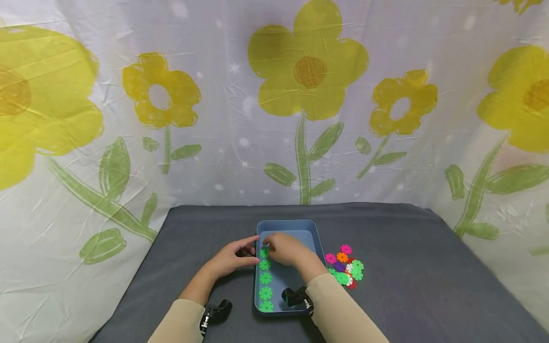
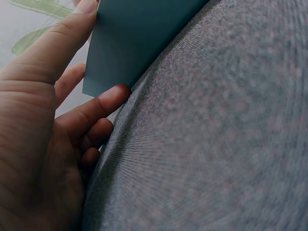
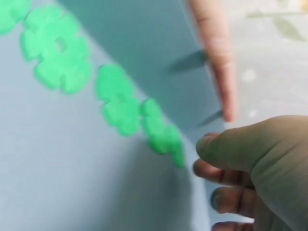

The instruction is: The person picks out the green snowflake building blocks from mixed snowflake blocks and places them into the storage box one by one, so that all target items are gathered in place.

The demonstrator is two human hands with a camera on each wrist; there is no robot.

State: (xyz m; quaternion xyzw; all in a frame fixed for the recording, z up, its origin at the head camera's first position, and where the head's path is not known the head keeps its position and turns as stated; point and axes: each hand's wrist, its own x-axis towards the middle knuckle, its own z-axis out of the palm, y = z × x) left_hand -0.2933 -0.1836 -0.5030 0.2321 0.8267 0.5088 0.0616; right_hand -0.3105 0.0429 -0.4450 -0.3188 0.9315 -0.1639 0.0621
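Inside the blue tray (image 1: 296,286), several green notched plastic discs (image 1: 265,278) lie flat in a line along the left wall. My right hand (image 1: 285,248) is over the tray at the far end of that line. In the right wrist view, the thumb and loosely bent fingers (image 3: 226,175) are just beyond the farthest green disc (image 3: 175,144), with no disc visible between them. My left hand (image 1: 231,257) is at the tray's left side, thumb and index finger extended to its rim. The left wrist view has its fingertips (image 2: 115,96) against the tray's outer wall (image 2: 130,43).
To the right of the tray, a loose pile of notched discs (image 1: 341,257) in pink, orange, purple, white, red and green lies on the dark grey cloth (image 1: 407,286). A flower-printed curtain (image 1: 223,143) stands behind the table. Each wrist carries a black camera mount (image 1: 218,312).
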